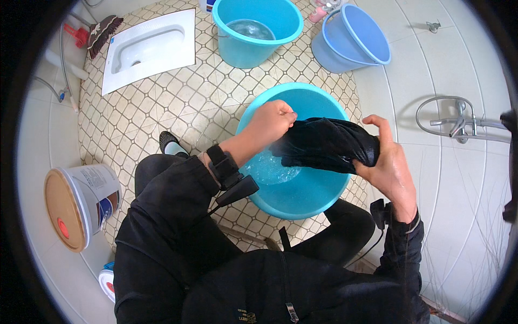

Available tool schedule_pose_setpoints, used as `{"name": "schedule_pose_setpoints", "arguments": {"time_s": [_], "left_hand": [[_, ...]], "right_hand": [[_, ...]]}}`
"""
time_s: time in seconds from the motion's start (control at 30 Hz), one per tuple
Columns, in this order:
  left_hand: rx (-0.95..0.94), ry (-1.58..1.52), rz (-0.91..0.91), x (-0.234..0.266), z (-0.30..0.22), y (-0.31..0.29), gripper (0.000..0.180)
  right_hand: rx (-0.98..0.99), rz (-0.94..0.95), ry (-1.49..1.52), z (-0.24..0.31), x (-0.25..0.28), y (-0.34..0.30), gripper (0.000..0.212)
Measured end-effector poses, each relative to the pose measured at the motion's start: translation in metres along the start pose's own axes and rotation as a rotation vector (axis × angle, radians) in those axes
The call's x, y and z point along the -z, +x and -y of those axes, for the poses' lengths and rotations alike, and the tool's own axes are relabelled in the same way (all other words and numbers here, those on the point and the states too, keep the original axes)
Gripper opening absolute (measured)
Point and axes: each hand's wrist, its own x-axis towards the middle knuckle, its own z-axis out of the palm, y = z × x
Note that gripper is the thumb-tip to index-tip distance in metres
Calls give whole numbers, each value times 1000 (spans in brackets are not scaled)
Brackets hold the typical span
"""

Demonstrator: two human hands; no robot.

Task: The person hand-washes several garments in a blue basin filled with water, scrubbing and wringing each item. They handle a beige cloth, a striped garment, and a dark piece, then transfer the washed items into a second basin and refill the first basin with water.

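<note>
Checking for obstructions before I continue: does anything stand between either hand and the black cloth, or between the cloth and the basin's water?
Nothing visible does. The left hand and right hand both grip the black cloth directly, and no other object shows between it and the water in the turquoise basin.

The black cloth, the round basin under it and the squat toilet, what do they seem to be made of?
Black wet cloth: woven or knitted fabric, fibre unclear; soft folds and a damp sheen show.
Turquoise round basin: probably moulded plastic, smooth and slightly glossy, with even colour and a rounded rim.
White squat toilet: likely glazed ceramic, judging by its glossy, bright surface.
</note>
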Motion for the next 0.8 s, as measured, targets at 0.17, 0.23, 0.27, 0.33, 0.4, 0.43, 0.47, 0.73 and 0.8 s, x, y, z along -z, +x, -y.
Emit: {"name": "schedule_pose_setpoints", "arguments": {"time_s": [0.17, 0.23, 0.27, 0.33, 0.4, 0.43, 0.47, 0.73, 0.8], "left_hand": [[7, 40, 51, 3, 1, 1, 17], [22, 39, 82, 5, 4, 0, 18], [18, 22, 77, 6, 5, 0, 18], [-21, 36, 63, 7, 7, 0, 19], [-83, 23, -4, 8, 8, 1, 19], [-60, 32, -16, 9, 7, 1, 19], [-70, 46, -13, 10, 6, 1, 19], [15, 97, 40, 17, -4, -1, 20], [22, 75, 15, 13, -3, 2, 21]], "right_hand": [[373, 267, -106, -48, -80, 46, 67], [336, 372, -165, -77, -141, 69, 65], [336, 404, -179, -91, -171, 78, 68], [307, 477, -234, -115, -233, 102, 68], [286, 521, -209, -131, -286, 122, 74], [225, 556, -225, -135, -308, 129, 77], [262, 601, -173, -138, -325, 136, 82], [191, 802, -268, -131, -353, 153, 81], [192, 835, -267, -130, -346, 151, 81]]}}
